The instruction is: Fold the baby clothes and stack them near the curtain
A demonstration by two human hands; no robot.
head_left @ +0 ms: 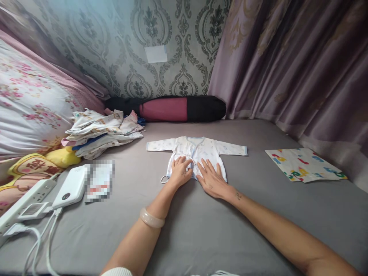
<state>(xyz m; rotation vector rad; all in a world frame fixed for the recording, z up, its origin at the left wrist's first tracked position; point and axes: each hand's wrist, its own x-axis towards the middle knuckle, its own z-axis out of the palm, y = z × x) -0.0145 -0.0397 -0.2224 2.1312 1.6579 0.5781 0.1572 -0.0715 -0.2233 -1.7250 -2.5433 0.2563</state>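
Observation:
A small white baby shirt [195, 147] with light blue trim lies spread on the grey sheet, its sleeves stretched out to both sides. My left hand [181, 170] rests on the lower left front of the shirt, its thumb near the middle opening and its fingers apart. On the lower right front my right hand [211, 176] lies flat with fingers spread. A thin white tie loop [164, 179] sticks out at the shirt's lower left. Part of the hem is hidden under my hands.
Folded baby clothes [100, 132] are piled at the back left. A power bank [70, 186], power strip [34, 195] and cables lie at the left. A patterned folded cloth [306, 165] lies right. A black and pink long bag [163, 109] lies along the wall.

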